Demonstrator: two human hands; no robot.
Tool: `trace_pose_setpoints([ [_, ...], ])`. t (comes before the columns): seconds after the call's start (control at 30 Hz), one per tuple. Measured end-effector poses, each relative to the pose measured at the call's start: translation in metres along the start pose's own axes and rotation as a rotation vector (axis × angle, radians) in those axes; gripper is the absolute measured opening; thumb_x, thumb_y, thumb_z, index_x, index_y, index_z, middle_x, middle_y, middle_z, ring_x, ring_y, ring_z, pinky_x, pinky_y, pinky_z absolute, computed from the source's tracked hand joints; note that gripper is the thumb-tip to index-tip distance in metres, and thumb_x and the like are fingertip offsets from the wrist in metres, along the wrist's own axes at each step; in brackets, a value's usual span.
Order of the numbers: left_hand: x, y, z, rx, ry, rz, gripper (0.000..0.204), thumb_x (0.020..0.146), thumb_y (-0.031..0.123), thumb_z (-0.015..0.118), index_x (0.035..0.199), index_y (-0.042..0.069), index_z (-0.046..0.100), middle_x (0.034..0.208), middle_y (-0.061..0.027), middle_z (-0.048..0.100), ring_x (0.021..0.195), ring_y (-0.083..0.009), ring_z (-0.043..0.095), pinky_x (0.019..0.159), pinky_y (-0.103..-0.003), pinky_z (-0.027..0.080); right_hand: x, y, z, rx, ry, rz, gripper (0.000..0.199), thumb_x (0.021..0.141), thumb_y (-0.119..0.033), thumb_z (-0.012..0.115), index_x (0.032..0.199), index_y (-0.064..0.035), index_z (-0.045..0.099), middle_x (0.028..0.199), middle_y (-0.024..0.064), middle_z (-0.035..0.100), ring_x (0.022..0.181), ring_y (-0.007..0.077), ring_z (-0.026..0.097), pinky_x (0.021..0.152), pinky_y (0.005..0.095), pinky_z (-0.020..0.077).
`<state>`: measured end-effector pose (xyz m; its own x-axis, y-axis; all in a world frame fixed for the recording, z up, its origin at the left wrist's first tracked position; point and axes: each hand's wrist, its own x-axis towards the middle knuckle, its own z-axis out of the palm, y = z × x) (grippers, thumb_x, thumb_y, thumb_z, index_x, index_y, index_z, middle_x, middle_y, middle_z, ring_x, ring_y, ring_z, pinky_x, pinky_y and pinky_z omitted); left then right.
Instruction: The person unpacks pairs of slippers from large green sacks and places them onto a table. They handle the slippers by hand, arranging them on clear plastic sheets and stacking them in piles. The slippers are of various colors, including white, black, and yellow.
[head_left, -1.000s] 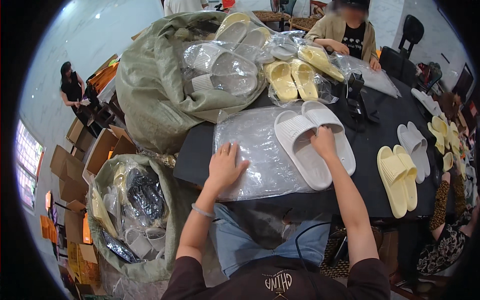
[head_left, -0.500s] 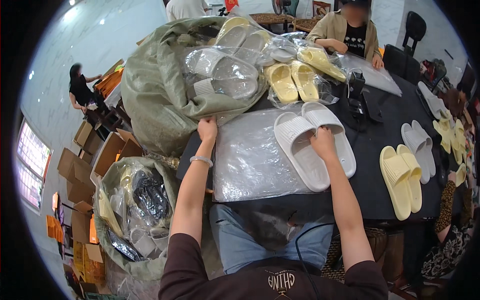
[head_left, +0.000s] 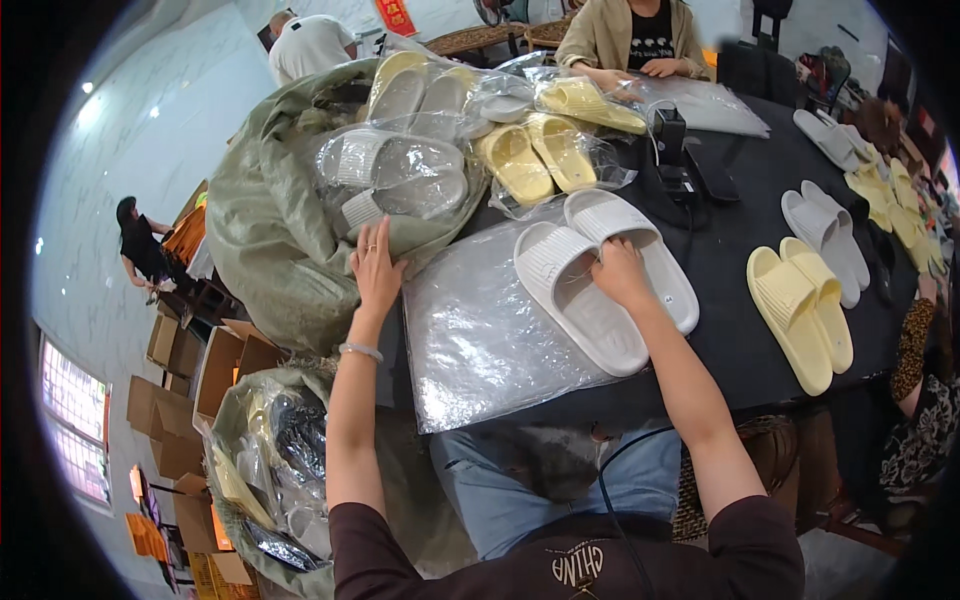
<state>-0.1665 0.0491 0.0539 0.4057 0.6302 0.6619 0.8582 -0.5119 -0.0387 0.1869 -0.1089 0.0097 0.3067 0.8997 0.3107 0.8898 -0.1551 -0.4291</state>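
A pair of white slide slippers (head_left: pixel 610 333) lies side by side on a stack of clear plastic bags (head_left: pixel 465 355) in front of me. My right hand (head_left: pixel 622 273) reaches between the two slippers and grips them by their inner sides, with the fingertips partly hidden. My left hand (head_left: pixel 377 270) rests at the edge of a large green woven sack (head_left: pixel 265 215), its fingers stretched out and holding nothing. Just beyond it, a bagged pair of light grey slippers (head_left: pixel 425 165) lies on that sack.
Bagged yellow slippers (head_left: pixel 515 165) lie past the bags. A black device (head_left: pixel 670 140) stands behind the white pair. Unbagged yellow slippers (head_left: pixel 790 300) and grey slippers (head_left: pixel 820 230) sit rightward. Lower left stands an open sack (head_left: pixel 225 400) of bagged slippers. A person (head_left: pixel 650 45) sits across the table.
My left hand has gone from closed at the sack's edge to open, with fingers pointing up against it. The right hand keeps its grip on the white slippers. The whole view has shifted.
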Motion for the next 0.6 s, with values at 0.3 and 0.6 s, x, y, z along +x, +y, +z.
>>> trace_pose_setpoints([
  [0.3, 0.051, -0.078, 0.032, 0.107, -0.362, 0.033, 0.028, 0.076, 0.018, 0.065, 0.101, 0.008, 0.057, 0.094, -0.0168, 0.065, 0.09, -0.0326, 0.062, 0.071, -0.046, 0.047, 0.0, 0.002, 0.002, 0.022, 0.014, 0.013, 0.036, 0.076, -0.016, 0.06, 0.103, 0.0075, 0.058, 0.111, 0.0223, 0.057, 0.107, 0.0386, 0.05, 0.094, 0.0478, 0.0379],
  [0.6, 0.028, -0.09, 0.093, 0.525, -0.23, 0.316, 0.009, 0.083, 0.017, 0.051, 0.09, 0.016, 0.057, 0.09, -0.0021, 0.06, 0.09, -0.0202, 0.056, 0.073, -0.036, 0.043, 0.0, 0.001, 0.002, 0.01, 0.037, -0.006, 0.037, 0.078, -0.019, 0.061, 0.103, 0.0079, 0.058, 0.112, 0.0231, 0.056, 0.107, 0.0397, 0.049, 0.094, 0.0489, 0.0371],
])
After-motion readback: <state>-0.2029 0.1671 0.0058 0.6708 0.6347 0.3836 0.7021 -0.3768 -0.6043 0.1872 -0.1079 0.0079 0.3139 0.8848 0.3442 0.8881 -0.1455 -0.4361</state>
